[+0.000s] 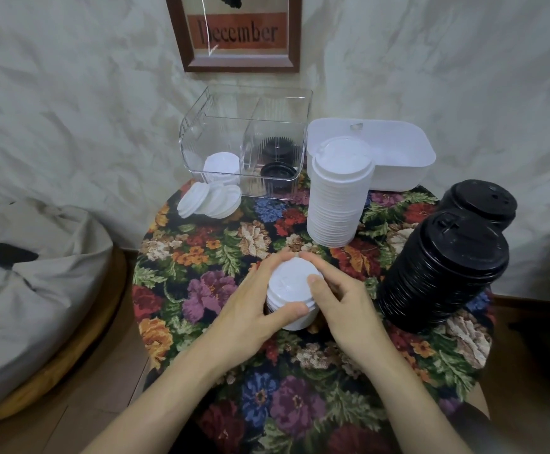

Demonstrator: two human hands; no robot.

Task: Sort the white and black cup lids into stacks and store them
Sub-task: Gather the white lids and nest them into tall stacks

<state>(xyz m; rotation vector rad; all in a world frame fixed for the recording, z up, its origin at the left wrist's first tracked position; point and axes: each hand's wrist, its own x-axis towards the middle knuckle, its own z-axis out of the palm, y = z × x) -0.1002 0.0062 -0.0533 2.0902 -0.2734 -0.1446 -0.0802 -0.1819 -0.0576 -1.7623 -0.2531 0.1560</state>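
Two hands (247,309) (342,309), fingers (288,313) curled round white lids (291,279)

A short white lid stack (291,296) stands upright near the surface's front, held between the left hand (260,303) and right hand (342,306). Behind it rises a tall white stack (339,198). At the right stands a tall black stack (440,273), with a second black stack (483,203) just behind. Loose white lids (209,199) lie toppled before the clear bin (188,139), whose left compartment holds white lids (221,167) and whose right holds black lids (276,158).
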